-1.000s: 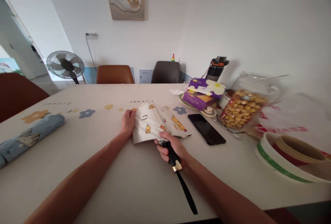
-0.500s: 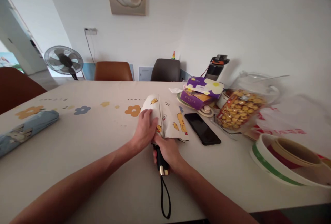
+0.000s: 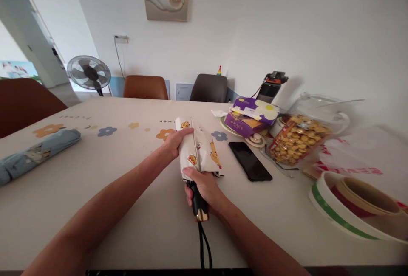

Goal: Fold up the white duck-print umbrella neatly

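Note:
A collapsed white umbrella (image 3: 199, 150) printed with small yellow ducks lies on the table in front of me. My right hand (image 3: 204, 189) is wrapped round its black handle, whose gold end cap and black wrist strap (image 3: 204, 246) stick out toward me. My left hand (image 3: 175, 142) grips the folded canopy from the left side, fingers curled over the fabric near the far tip.
A black phone (image 3: 250, 160) lies just right of the umbrella. Behind it sit a purple box (image 3: 247, 116), a bag of snacks (image 3: 295, 140) and a dark bottle (image 3: 270, 87). Tape rolls (image 3: 357, 201) are at the right; a blue folded umbrella (image 3: 35, 155) lies at the left.
My left hand has slid from the canopy's base near the handle out along the fabric toward the tip, gathering the loose panels tighter. The right hand keeps its hold on the handle.

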`<action>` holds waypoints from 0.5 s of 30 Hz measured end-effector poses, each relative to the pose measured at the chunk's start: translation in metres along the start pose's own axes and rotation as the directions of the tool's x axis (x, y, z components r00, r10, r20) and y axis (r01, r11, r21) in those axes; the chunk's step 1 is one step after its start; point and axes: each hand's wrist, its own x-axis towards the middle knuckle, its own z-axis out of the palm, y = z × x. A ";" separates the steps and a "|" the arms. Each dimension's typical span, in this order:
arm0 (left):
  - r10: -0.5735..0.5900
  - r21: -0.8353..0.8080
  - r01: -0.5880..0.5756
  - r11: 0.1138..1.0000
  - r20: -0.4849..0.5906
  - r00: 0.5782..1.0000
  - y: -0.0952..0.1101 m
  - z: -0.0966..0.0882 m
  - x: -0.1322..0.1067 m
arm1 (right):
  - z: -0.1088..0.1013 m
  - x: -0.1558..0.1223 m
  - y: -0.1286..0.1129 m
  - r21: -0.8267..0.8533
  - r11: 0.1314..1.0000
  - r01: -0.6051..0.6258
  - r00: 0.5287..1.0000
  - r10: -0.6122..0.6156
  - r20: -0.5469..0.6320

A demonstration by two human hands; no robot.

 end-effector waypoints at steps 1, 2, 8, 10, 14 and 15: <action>-0.003 -0.030 0.003 1.000 -0.005 1.000 0.001 -0.001 0.000 | 0.001 0.000 0.000 0.015 1.000 0.008 1.000 -0.008 0.021; 0.008 -0.048 -0.010 0.999 -0.032 0.999 0.002 -0.001 -0.001 | 0.001 0.001 0.000 0.026 1.000 0.013 0.999 -0.014 0.034; 0.098 -0.071 -0.108 0.992 -0.131 0.987 0.007 -0.001 -0.002 | 0.001 0.008 -0.003 0.198 0.974 0.114 0.993 -0.118 0.006; 0.091 -0.075 -0.100 0.992 -0.118 0.989 0.006 -0.003 0.001 | -0.001 0.009 -0.004 0.219 0.972 0.081 0.992 -0.099 0.073; 0.056 -0.076 -0.057 0.996 -0.006 0.998 0.003 -0.010 0.009 | -0.002 0.007 -0.003 0.153 0.988 -0.022 0.995 0.006 0.104; 0.038 -0.079 -0.036 0.996 0.019 0.999 0.003 -0.012 0.010 | -0.001 0.007 -0.001 0.147 0.989 -0.028 0.996 0.015 0.085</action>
